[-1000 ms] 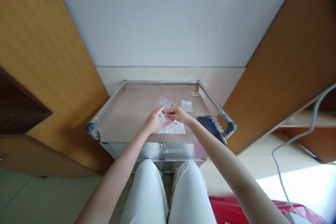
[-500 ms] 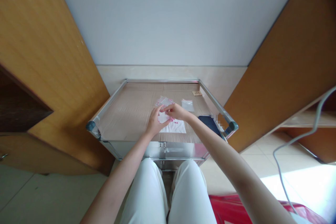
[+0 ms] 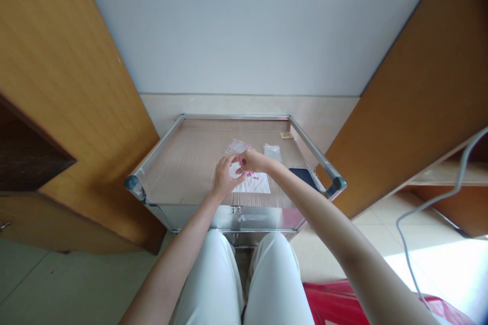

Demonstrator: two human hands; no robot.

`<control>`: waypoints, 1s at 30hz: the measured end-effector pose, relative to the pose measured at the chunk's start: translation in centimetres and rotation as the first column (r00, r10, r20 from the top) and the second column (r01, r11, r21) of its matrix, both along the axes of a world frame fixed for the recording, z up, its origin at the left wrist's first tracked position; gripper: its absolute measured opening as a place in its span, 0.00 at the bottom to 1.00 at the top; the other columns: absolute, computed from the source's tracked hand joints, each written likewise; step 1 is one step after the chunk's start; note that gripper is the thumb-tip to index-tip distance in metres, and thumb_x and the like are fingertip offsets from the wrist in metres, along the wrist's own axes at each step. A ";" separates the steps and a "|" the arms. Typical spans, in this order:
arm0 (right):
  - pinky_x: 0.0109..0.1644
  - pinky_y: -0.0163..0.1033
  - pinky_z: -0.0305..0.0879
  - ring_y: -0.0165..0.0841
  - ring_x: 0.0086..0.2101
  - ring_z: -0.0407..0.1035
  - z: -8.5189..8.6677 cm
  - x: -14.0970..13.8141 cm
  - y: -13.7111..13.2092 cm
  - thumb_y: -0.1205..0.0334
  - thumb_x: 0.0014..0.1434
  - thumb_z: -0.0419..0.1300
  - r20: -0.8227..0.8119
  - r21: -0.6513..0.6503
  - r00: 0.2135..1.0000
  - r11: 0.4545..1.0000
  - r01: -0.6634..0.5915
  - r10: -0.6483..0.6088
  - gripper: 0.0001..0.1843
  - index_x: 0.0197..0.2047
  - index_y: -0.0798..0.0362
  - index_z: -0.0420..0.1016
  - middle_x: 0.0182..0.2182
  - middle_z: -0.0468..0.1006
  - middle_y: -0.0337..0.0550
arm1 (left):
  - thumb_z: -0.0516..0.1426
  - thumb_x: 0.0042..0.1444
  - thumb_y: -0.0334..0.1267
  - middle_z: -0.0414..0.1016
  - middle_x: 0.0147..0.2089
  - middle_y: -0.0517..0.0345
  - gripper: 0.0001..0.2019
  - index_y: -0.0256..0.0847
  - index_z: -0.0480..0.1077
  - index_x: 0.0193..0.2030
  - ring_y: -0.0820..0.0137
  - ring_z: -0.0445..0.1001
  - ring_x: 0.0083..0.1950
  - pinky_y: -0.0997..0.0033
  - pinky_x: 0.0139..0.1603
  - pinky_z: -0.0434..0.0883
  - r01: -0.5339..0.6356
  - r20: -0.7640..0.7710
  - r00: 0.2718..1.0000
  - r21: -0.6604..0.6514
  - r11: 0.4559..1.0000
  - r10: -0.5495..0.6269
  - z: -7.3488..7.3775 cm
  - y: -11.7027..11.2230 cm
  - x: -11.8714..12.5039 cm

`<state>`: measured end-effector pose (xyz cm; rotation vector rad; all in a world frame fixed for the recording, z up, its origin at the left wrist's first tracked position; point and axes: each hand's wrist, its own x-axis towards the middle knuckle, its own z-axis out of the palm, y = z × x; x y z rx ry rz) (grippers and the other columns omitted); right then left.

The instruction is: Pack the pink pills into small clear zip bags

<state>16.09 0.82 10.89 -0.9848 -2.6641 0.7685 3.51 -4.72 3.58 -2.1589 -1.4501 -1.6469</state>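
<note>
My left hand (image 3: 224,175) is curved over a white sheet (image 3: 251,186), thumb and fingers bent toward each other. Its fingertips meet those of my right hand (image 3: 252,160), whose fingers are pinched together. A thin reddish edge shows where the fingertips meet, but what they hold is too small to make out. Small pink pieces (image 3: 250,174) lie loose on the sheet, just right of my left thumb. Behind the hands are several clear plastic zip bags (image 3: 236,146) with pink edges, fanned out and partly overlapped by my fingers.
The brown-topped table (image 3: 183,162) has a metal rail (image 3: 236,117) around its sides and back. To the right lie another clear bag (image 3: 272,152), a dark phone (image 3: 303,177) and a small tan card (image 3: 286,135). Wooden cabinets stand on both sides; a grey cable (image 3: 427,208) hangs at right.
My right hand has turned slightly and its fingers have curled in more at the left fingertips. The left hand has barely shifted; the things on the table lie as before.
</note>
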 end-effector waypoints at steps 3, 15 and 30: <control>0.21 0.30 0.48 0.22 0.17 0.55 0.3 0.2 0.0 0.60 0.40 0.63 0.012 -0.004 1.000 1.000 -0.025 0.025 0.11 0.29 0.57 0.75 0.13 0.63 0.33 | 0.58 0.41 0.36 0.66 0.44 0.53 0.27 0.41 0.57 0.50 0.67 0.65 0.45 0.63 0.47 0.63 -0.001 0.011 1.000 0.021 1.000 0.001 -0.1 0.0 -0.1; 0.24 0.29 0.52 0.23 0.20 0.59 1.1 0.4 -0.2 0.73 0.42 0.56 0.078 -0.059 0.997 0.998 0.025 -0.021 0.14 0.35 0.56 0.76 0.17 0.69 0.36 | 0.58 0.44 0.39 0.67 0.39 0.54 0.25 0.42 0.58 0.51 0.67 0.66 0.41 0.64 0.43 0.65 0.017 -0.123 0.992 -0.041 0.999 -0.022 0.5 -0.1 -0.6; 0.22 0.29 0.53 0.23 0.18 0.56 -0.6 2.0 0.5 0.57 0.47 0.57 -0.179 -0.265 0.984 0.962 -0.071 0.024 0.17 0.39 0.58 0.74 0.15 0.65 0.34 | 0.57 0.45 0.47 0.69 0.42 0.55 0.23 0.44 0.61 0.48 0.68 0.68 0.43 0.67 0.43 0.66 0.075 -0.192 0.977 -0.109 0.991 -0.095 1.8 -0.2 -1.6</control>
